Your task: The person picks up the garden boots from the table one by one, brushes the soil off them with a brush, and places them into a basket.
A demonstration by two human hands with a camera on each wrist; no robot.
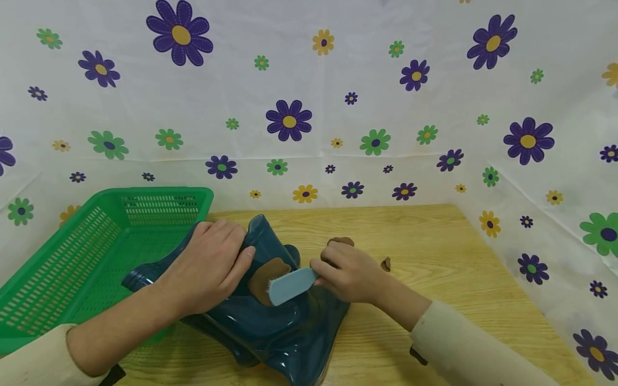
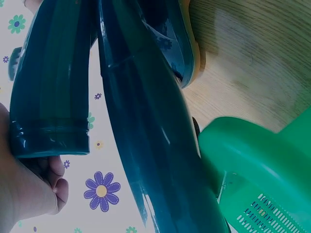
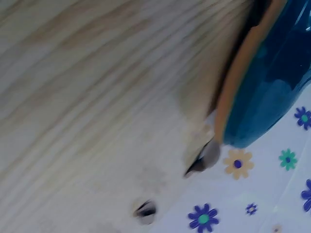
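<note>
A pair of glossy dark teal rubber boots (image 1: 299, 327) lies on the wooden table in the head view. My left hand (image 1: 212, 268) grips one boot's shaft; in the left wrist view its fingertips show inside the shaft's opening (image 2: 53, 136), while the second shaft (image 2: 146, 126) lies beside it. A brown patch (image 1: 258, 281) covers part of the upper boot. Between the fingers and thumb of my right hand (image 1: 350, 271) is a light blue brush (image 1: 292, 285), bristles against that patch. Only a boot's toe (image 3: 272, 87) shows in the right wrist view, without the hand.
A green slotted plastic basket (image 1: 205, 201) stands at the left, close to the boots. Brown scraps (image 1: 386, 264) lie on the table beyond my right hand. A white flower-print sheet (image 1: 328, 80) hangs behind and along the right side.
</note>
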